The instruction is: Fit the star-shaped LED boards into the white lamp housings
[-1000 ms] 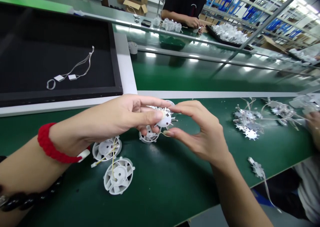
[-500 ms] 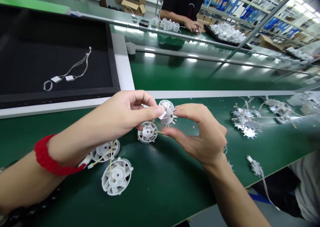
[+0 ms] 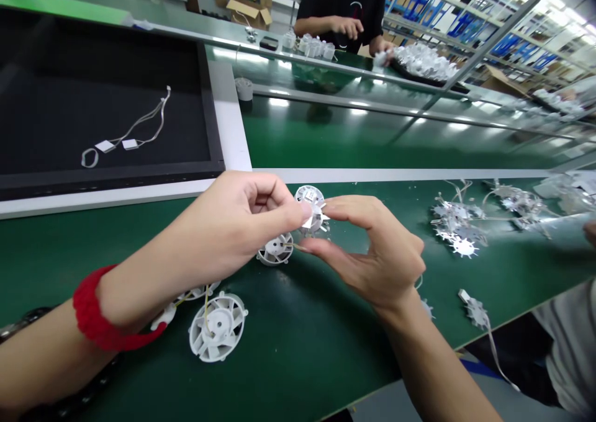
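Near the middle of the green table, my left hand (image 3: pixel 261 214) pinches a small white piece, mostly behind its fingertips, over a round white fan part (image 3: pixel 310 193). My right hand (image 3: pixel 372 248) curves round the right side of this part, its index fingertip at a silvery star-shaped plate and its thumb at a thin yellowish wire. That wire runs to a second white fan part (image 3: pixel 275 248) just below left. Nearer me lies another white fan part (image 3: pixel 218 327) with a yellow wire; one more is mostly hidden under my left wrist.
A black tray (image 3: pixel 102 99) with white wired pieces fills the left. Silvery star-shaped plates (image 3: pixel 459 220) lie in a heap at right, a single wired plate (image 3: pixel 477 312) nearer. Across the table, a person (image 3: pixel 342 12) reaches toward a tray of white parts (image 3: pixel 424 61).
My left hand has shifted slightly right and down, its thumb now further over the upper fan part. The person opposite has moved a hand onto the tray of white parts.
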{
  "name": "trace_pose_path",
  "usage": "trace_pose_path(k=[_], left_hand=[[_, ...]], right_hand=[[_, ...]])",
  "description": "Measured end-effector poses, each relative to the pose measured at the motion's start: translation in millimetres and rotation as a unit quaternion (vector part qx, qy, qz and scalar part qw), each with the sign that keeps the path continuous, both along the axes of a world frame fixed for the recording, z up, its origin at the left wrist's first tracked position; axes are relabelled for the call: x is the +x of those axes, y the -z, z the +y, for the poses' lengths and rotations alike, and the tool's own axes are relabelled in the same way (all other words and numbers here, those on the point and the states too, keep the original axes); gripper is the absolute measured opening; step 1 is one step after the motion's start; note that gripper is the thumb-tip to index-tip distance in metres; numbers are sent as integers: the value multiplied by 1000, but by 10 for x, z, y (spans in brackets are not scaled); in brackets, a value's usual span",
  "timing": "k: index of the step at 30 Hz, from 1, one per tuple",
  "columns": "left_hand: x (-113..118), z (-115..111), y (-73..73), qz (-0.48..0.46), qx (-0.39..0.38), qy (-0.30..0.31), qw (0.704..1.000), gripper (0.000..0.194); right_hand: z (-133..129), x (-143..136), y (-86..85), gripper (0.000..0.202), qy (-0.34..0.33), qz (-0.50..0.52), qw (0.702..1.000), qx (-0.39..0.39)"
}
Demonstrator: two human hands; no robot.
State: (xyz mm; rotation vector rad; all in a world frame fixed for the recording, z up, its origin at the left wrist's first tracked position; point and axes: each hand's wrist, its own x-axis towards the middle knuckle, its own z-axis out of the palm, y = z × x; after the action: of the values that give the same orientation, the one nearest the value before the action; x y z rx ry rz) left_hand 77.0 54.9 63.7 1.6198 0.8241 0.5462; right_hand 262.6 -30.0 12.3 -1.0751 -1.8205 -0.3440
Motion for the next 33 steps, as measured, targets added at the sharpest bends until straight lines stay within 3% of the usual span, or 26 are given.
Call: trace_pose_path(k=[14,29,33], left_hand=[[48,-80,40,-13,-19,-36,999,30],[39,-121,71,-24,-19,-32,999,29],[52,-117,62,-27,-49,-27,998,27]], right_hand=[[-19,-38,-11,27,23,-1,1000,-1],[-7,-37,-29,24,36,-8,999,24],[-7,-47,-43,20,44,-19,998,30]])
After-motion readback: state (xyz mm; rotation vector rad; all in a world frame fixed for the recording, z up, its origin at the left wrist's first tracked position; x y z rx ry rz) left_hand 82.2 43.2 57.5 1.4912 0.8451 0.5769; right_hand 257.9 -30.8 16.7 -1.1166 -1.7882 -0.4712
